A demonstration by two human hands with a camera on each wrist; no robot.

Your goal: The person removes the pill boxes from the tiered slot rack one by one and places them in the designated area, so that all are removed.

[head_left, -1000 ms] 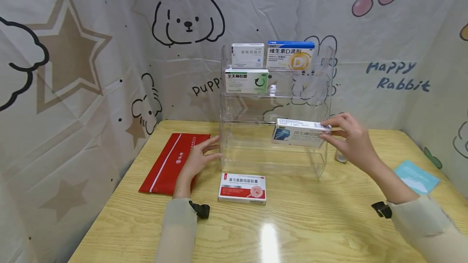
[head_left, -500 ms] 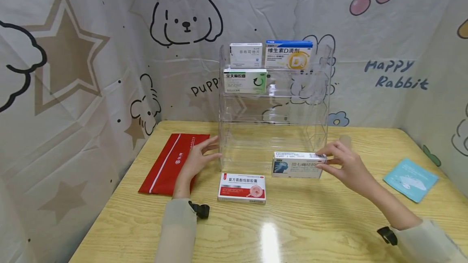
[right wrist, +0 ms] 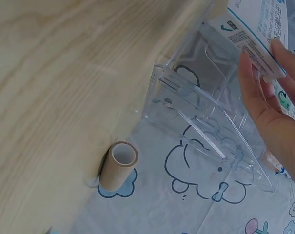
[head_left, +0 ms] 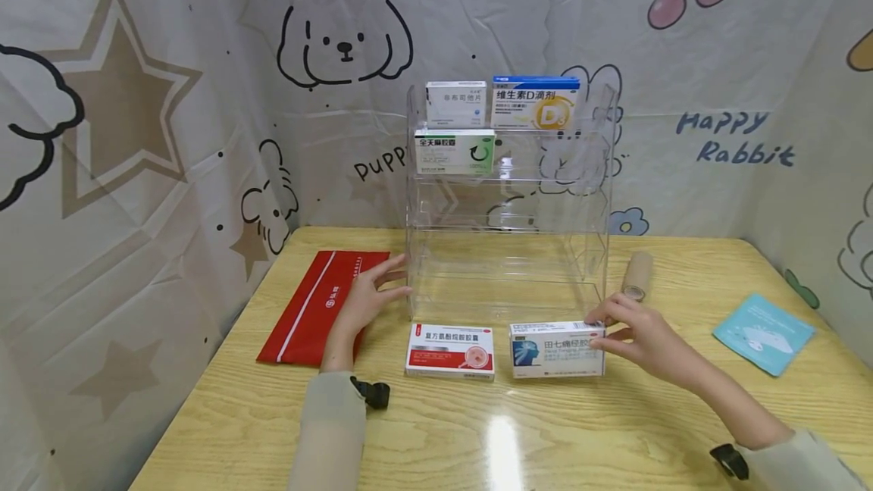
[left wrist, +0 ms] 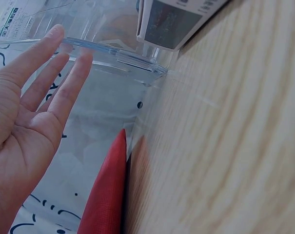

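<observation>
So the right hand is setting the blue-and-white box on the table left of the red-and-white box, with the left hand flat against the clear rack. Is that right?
Not quite. In the head view the blue-and-white box, held by the right hand, sits to the right of the red-and-white box, not left of it. The rest holds: it is down on the table, and the left hand lies flat against the clear rack.

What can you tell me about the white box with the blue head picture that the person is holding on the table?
The white and blue box is a flat cardboard carton, apparently for medicine, with a blue head picture at its left end and grey printed characters across the front. It stands on its long edge on the wooden table, just in front of the clear acrylic rack and right of a red and white box, apart from it. The right hand pinches its right end.
</observation>
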